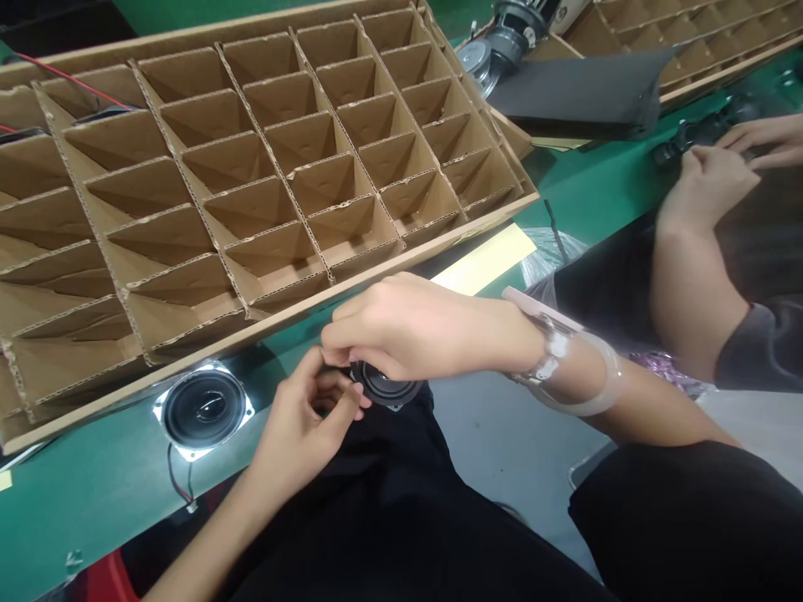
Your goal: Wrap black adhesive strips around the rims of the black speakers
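Observation:
A round black speaker (392,390) is held above my lap, close to the table's edge. My right hand (411,322) is closed over its top, and its palm and fingers hide much of it. From the left, my left hand (319,410) pinches at the near rim, with its thumb and curled fingers meeting the right fingertips. What lies between those fingertips is too small to make out. Another speaker (206,408), with a square metal frame, lies face up on the green table, its red and black wires (179,477) hanging over the edge.
A large cardboard box with dividers (314,209) spans the table in front of me; red wires show in its left cells. Yellow paper (486,261) lies beside it. Speakers (502,46) and another divided box stand at upper right. A co-worker's hands (715,176) work at right.

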The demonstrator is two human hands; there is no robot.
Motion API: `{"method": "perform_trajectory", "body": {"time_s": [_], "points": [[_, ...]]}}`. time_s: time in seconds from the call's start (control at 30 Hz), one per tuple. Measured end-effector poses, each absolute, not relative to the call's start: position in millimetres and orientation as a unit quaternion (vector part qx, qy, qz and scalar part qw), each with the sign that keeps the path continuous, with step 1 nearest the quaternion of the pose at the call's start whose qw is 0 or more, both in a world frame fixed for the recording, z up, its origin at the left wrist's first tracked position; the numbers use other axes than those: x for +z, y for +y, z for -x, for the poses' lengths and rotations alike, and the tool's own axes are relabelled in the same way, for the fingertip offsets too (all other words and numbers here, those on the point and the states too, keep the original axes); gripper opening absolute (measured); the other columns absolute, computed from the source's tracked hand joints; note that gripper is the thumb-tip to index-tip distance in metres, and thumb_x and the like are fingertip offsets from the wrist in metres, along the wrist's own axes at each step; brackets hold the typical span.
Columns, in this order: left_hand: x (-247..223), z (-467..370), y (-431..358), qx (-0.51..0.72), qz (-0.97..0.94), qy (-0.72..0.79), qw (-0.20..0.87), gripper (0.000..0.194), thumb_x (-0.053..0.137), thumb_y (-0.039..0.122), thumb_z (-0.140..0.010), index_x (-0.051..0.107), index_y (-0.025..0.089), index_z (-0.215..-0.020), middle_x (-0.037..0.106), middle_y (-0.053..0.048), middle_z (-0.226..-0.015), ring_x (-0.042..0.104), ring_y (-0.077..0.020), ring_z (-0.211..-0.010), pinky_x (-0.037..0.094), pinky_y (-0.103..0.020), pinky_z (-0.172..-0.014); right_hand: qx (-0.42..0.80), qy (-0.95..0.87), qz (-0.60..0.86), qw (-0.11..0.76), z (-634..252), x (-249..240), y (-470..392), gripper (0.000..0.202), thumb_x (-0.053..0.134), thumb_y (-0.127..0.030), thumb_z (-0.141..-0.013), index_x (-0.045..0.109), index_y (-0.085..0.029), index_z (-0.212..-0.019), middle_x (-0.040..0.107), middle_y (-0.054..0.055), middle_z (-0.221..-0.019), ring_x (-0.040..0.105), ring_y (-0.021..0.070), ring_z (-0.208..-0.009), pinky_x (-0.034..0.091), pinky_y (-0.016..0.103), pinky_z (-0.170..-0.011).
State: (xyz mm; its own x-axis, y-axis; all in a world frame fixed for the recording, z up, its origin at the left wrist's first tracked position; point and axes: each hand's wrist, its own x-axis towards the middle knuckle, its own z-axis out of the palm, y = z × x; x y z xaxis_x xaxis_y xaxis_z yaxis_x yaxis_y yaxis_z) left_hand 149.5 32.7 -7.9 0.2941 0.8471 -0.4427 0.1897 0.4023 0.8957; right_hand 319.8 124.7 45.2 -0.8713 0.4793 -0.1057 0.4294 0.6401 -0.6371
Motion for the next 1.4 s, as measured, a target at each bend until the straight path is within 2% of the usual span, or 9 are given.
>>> {"method": "perform_trajectory", "body": {"time_s": [0.1, 0.17, 0.37, 0.5, 0.6, 0.7, 0.9, 1.13, 1.4], "points": [[-8.6, -141.9, 53.7, 0.197, -0.590, 0.482, 0.617, 0.015, 0.062, 0.022, -0.081, 0.048, 0.019, -0.083, 0.047, 0.006, -0.063, 0.043, -0.0079, -0.052, 0.036, -0.019, -0.046, 0.364, -0.900, 0.235, 0.046, -318.0, 47.5, 124.7, 0.015, 0.046, -0.005, -0.079, 0.059, -0.012, -0.074, 0.055, -0.005, -0.070, 0.036, 0.0029, -0.060, 0.020, 0.022, -0.054], [-9.4, -141.1, 63.9, 0.167, -0.611, 0.443, 0.635, 0.015, 0.062, 0.020, -0.078, 0.048, 0.018, -0.075, 0.042, 0.006, -0.063, 0.038, -0.0080, -0.053, 0.033, -0.019, -0.046, 0.365, -0.900, 0.229, 0.059, -316.7, 49.0, 125.1, 0.013, 0.047, -0.003, -0.077, 0.057, -0.010, -0.071, 0.052, -0.005, -0.064, 0.033, 0.0023, -0.056, 0.018, 0.023, -0.052], [-12.3, -142.6, 66.4, 0.145, -0.592, 0.422, 0.671, 0.014, 0.059, 0.021, -0.080, 0.046, 0.019, -0.079, 0.051, 0.004, -0.066, 0.049, -0.0107, -0.055, 0.039, -0.021, -0.049, 0.349, -0.902, 0.236, 0.096, -315.0, 47.2, 122.6, 0.009, 0.055, -0.004, -0.075, 0.050, -0.009, -0.072, 0.044, -0.006, -0.057, 0.027, 0.0017, -0.051, 0.015, 0.021, -0.048], [-11.4, -139.1, 63.7, 0.117, -0.563, 0.403, 0.712, 0.012, 0.058, 0.021, -0.084, 0.046, 0.018, -0.081, 0.060, 0.002, -0.064, 0.054, -0.0102, -0.051, 0.041, -0.021, -0.047, 0.365, -0.895, 0.235, 0.104, -314.6, 42.8, 119.9, 0.010, 0.053, -0.003, -0.075, 0.046, -0.010, -0.072, 0.043, -0.006, -0.055, 0.030, 0.0016, -0.050, 0.017, 0.019, -0.048], [-10.4, -136.1, 61.6, 0.115, -0.538, 0.385, 0.741, 0.011, 0.053, 0.025, -0.089, 0.045, 0.018, -0.087, 0.066, -0.001, -0.069, 0.054, -0.0089, -0.046, 0.043, -0.022, -0.047, 0.356, -0.895, 0.255, 0.085, -314.9, 40.3, 118.9, 0.007, 0.052, -0.007, -0.076, 0.048, -0.011, -0.074, 0.045, -0.006, -0.056, 0.031, 0.0025, -0.049, 0.016, 0.020, -0.047], [-10.6, -133.5, 58.0, 0.123, -0.518, 0.373, 0.760, 0.011, 0.050, 0.027, -0.093, 0.044, 0.018, -0.093, 0.069, -0.003, -0.076, 0.062, -0.0115, -0.053, 0.048, -0.023, -0.052, 0.365, -0.888, 0.276, 0.052, -314.9, 39.2, 118.3, 0.004, 0.052, -0.010, -0.078, 0.050, -0.012, -0.075, 0.047, -0.006, -0.056, 0.033, 0.0025, -0.049, 0.017, 0.020, -0.048], [-11.7, -131.0, 54.8, 0.138, -0.498, 0.349, 0.782, 0.013, 0.044, 0.032, -0.096, 0.041, 0.019, -0.098, 0.071, -0.006, -0.082, 0.068, -0.0155, -0.062, 0.055, -0.028, -0.061, 0.366, -0.882, 0.296, 0.024, -314.4, 39.3, 116.8, 0.004, 0.053, -0.011, -0.077, 0.050, -0.012, -0.074, 0.047, -0.005, -0.057, 0.032, 0.0023, -0.050, 0.016, 0.020, -0.051], [-14.6, -130.2, 53.9, 0.127, -0.489, 0.343, 0.792, 0.018, 0.050, 0.028, -0.094, 0.040, 0.018, -0.105, 0.071, -0.010, -0.090, 0.070, -0.0175, -0.069, 0.055, -0.030, -0.066, 0.406, -0.850, 0.335, 0.004, -313.6, 46.4, 115.6, 0.005, 0.052, -0.009, -0.072, 0.049, -0.013, -0.071, 0.048, -0.006, -0.058, 0.033, 0.0027, -0.050, 0.022, 0.019, -0.049], [-16.5, -131.9, 53.6, 0.141, -0.475, 0.341, 0.799, 0.034, 0.047, 0.039, -0.096, 0.035, 0.017, -0.118, 0.071, -0.009, -0.081, 0.070, -0.0193, -0.069, 0.056, -0.030, -0.066, 0.401, -0.838, 0.369, 0.004, -310.5, 43.9, 116.3, 0.005, 0.055, -0.011, -0.071, 0.051, -0.013, -0.070, 0.051, -0.008, -0.059, 0.033, 0.0015, -0.050, 0.023, 0.019, -0.048]]}}
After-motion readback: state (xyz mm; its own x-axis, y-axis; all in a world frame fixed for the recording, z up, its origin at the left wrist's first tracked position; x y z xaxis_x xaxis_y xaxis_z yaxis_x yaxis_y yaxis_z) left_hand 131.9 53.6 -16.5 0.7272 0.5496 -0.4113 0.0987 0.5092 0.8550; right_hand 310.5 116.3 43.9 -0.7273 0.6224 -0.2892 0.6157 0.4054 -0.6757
